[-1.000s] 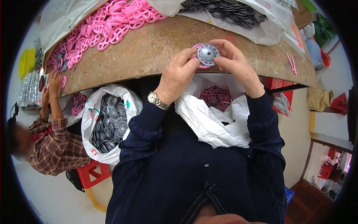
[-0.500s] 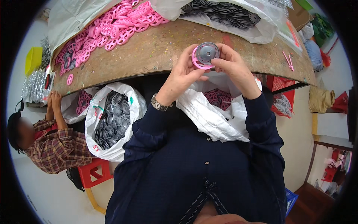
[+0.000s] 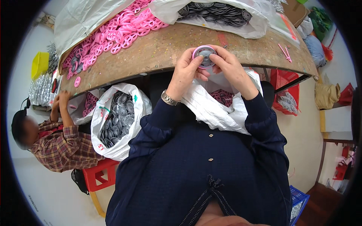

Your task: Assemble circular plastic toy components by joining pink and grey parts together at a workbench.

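Both hands hold one small wheel between them, just above the table's near edge: a grey plastic disc (image 3: 206,61) lies seated inside a pink ring (image 3: 194,53). My left hand (image 3: 185,71) is closed on its left side, the thumb pressing on the disc's face. From the other side my right hand (image 3: 229,71) grips it too, thumb on the disc and fingers curled behind. Below the hands, an open white sack (image 3: 211,107) contains pink and grey wheels (image 3: 221,97).
Pink rings (image 3: 124,32) are heaped on the wooden table (image 3: 151,55), with grey discs (image 3: 217,14) in a white bag behind. A white sack (image 3: 141,101) of grey discs stands at left, near a seated person (image 3: 62,145). Pink sticks (image 3: 285,52) lie at right, above a red basket (image 3: 284,79).
The grey disc, tilted over the pink ring before, now sits flat within it. Both thumbs have come onto its face. The whole view has shifted slightly.
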The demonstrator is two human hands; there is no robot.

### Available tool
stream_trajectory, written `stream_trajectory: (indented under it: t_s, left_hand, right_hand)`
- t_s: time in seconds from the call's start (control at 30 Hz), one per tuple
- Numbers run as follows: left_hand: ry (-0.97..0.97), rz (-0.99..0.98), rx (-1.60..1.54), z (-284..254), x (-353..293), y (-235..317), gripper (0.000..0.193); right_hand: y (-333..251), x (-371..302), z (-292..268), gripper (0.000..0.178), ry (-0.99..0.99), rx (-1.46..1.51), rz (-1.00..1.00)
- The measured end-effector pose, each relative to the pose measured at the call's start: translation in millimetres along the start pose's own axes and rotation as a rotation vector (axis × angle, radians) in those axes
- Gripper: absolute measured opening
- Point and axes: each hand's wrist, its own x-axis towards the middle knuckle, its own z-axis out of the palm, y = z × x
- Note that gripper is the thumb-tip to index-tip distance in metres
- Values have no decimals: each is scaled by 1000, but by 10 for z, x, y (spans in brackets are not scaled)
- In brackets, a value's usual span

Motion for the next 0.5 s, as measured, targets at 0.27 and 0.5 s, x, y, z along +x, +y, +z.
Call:
stream_trajectory:
  t_s: [0.27,0.5]
  left_hand:
    - [50,162,250,65,-49,-56,21]
    - [105,216,388,80,-66,-64,17]
  right_hand:
    - [96,-60,35,18,76,-33,-141]
    - [176,-70,71,11,134,-65,-189]
